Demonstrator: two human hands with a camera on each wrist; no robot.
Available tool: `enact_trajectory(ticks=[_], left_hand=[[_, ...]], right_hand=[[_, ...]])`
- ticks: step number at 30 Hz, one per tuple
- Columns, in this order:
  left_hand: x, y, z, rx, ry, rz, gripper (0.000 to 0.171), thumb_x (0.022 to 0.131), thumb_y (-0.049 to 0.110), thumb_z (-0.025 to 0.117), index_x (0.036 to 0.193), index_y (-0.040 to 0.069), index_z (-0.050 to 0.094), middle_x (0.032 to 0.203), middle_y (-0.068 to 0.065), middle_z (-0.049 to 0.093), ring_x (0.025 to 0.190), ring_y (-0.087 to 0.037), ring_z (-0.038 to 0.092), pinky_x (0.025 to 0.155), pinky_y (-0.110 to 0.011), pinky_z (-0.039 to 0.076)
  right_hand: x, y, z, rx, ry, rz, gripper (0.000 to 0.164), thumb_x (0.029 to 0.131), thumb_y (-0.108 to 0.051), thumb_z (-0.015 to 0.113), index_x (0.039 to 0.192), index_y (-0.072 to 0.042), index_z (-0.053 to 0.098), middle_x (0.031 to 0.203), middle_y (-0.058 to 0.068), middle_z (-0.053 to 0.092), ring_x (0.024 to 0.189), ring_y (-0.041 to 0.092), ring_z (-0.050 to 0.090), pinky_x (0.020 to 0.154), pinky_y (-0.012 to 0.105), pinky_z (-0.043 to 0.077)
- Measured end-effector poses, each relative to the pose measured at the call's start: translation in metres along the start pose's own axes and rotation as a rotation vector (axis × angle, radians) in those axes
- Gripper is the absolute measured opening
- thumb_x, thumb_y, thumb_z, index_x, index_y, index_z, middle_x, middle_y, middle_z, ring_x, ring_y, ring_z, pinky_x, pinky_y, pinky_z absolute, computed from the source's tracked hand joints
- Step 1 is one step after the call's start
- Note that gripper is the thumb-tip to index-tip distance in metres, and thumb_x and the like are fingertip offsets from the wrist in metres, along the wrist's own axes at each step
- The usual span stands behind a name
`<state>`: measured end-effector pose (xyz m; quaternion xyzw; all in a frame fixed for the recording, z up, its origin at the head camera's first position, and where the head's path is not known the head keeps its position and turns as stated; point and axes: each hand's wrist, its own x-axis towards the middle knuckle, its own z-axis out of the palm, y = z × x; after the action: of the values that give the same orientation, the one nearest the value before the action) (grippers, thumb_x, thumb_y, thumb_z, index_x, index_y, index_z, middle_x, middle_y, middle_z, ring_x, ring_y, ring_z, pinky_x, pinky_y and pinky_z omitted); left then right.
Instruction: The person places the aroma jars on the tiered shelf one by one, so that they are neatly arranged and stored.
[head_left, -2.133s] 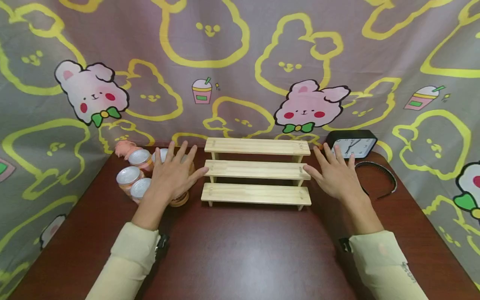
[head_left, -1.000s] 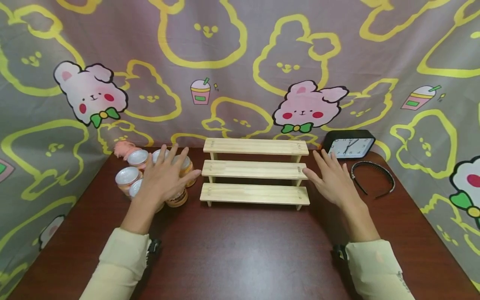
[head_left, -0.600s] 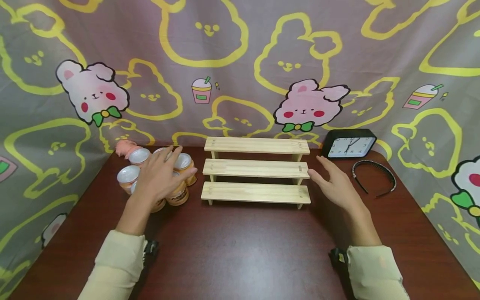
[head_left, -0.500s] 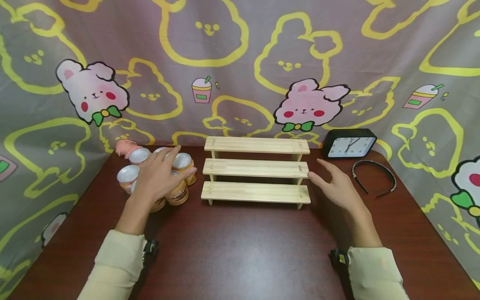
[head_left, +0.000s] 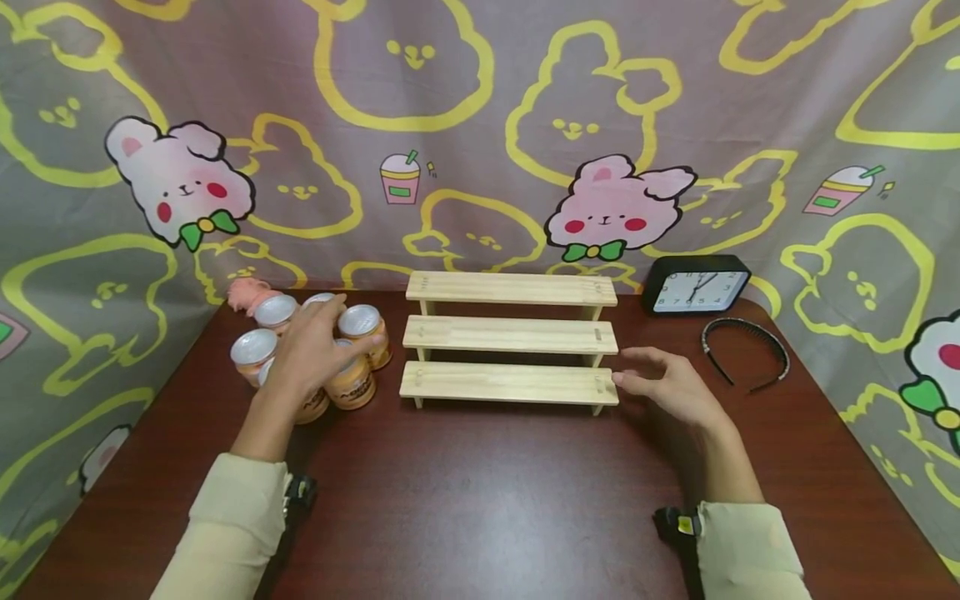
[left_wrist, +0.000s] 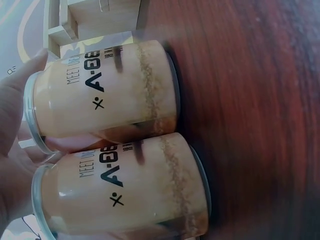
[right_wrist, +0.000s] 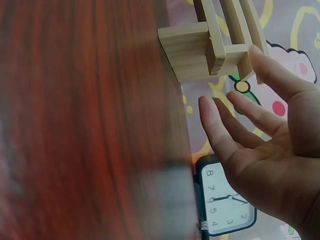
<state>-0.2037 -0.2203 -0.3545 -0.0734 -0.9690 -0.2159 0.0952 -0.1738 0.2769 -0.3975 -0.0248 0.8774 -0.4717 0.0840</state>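
At the left, my left hand [head_left: 300,354] is over a cluster of several orange drink cans with silver tops, its thumb stretched across the front right can [head_left: 352,387]. Another can [head_left: 362,329] stands just beyond the fingers. The left wrist view has two cans upright on the table, the upper can [left_wrist: 110,95] and the lower can [left_wrist: 130,195], with the hand [left_wrist: 12,115] at their tops. A three-step wooden display rack [head_left: 510,383] stands in the middle. Beside its right end, my right hand [head_left: 675,387] holds nothing, fingers loosely bent and thumb tip near the lowest step.
A black-framed clock [head_left: 701,287] stands at the back right, with a dark headband [head_left: 780,342] lying in front of it. Behind the cans at the back left is a pink object [head_left: 247,296]. A patterned cloth [head_left: 480,150] hangs behind the dark wooden table [head_left: 487,500].
My hands were spread flat with straight fingers; both have since bent. The left moved slightly left over the cans, and the right came lower and nearer, beside the rack's lowest step.
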Motion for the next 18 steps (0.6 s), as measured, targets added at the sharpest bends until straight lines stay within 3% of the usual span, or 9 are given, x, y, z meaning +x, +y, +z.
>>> enact_trajectory(ticks=[3,6,18], left_hand=[[0.001,0.0,0.001,-0.012,0.011,0.003,0.093,0.085,0.053,0.078,0.147,-0.008,0.044,0.142,-0.031,0.049,0.134,-0.045,0.041,0.102,-0.065,0.038],[0.002,0.001,0.003,-0.013,0.022,0.01,0.091,0.085,0.05,0.08,0.146,-0.008,0.045,0.141,-0.031,0.05,0.133,-0.046,0.042,0.102,-0.065,0.038],[0.008,0.007,0.006,0.009,0.041,-0.011,0.077,0.084,0.033,0.082,0.142,-0.008,0.05,0.132,-0.033,0.057,0.118,-0.053,0.054,0.094,-0.065,0.043]], right_hand=[[0.0,0.002,0.001,0.074,-0.036,0.013,0.066,0.092,-0.029,0.078,0.142,0.005,0.051,0.118,0.019,0.07,0.099,0.011,0.067,0.082,0.025,0.052],[-0.001,0.004,0.002,0.162,-0.075,0.019,0.064,0.092,-0.021,0.077,0.141,0.009,0.05,0.12,0.022,0.068,0.098,0.009,0.067,0.081,0.025,0.055],[-0.002,0.011,0.005,0.337,-0.146,0.035,0.061,0.092,-0.006,0.074,0.141,0.014,0.045,0.125,0.026,0.064,0.102,0.01,0.067,0.085,0.027,0.056]])
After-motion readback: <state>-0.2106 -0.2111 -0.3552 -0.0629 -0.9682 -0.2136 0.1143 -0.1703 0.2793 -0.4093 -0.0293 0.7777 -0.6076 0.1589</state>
